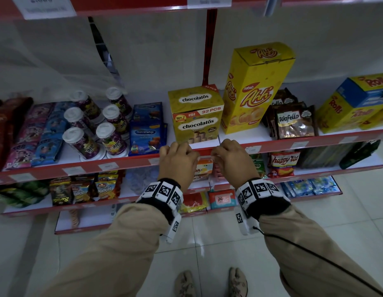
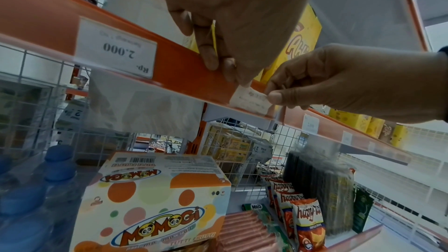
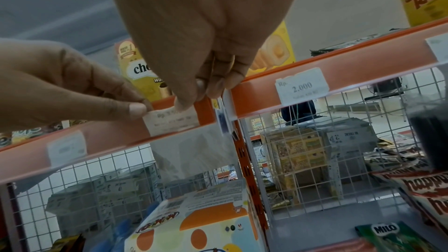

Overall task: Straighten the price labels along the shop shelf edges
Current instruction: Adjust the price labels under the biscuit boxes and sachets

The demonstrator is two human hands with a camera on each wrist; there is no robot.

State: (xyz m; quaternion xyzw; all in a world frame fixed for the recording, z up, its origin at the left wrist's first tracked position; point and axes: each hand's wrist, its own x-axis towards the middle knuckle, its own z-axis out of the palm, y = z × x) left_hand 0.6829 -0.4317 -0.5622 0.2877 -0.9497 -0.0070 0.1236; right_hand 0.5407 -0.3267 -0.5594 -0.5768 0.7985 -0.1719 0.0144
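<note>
A small white price label (image 2: 249, 101) (image 3: 172, 122) sits in the clear strip of the red shelf edge (image 1: 132, 163), just below the chocolatos box (image 1: 197, 116). My left hand (image 1: 186, 153) (image 2: 240, 81) (image 3: 143, 106) pinches its left end and my right hand (image 1: 220, 154) (image 2: 274, 95) (image 3: 186, 102) pinches its right end. The label looks creased and sits slightly askew. In the head view my hands hide most of it. Other labels (image 1: 108, 166) (image 1: 252, 149) line the same edge. One of them (image 3: 301, 86), reading 2.000, has a torn top.
A tall yellow Ahh box (image 1: 252, 88), Wafello packs (image 1: 295, 123) and lidded cups (image 1: 90, 136) stand on the shelf above the edge. Below are a Momogi box (image 2: 155, 208), water bottles (image 2: 55, 170) and happy tos bags (image 1: 282, 163). Wire mesh backs the lower shelves.
</note>
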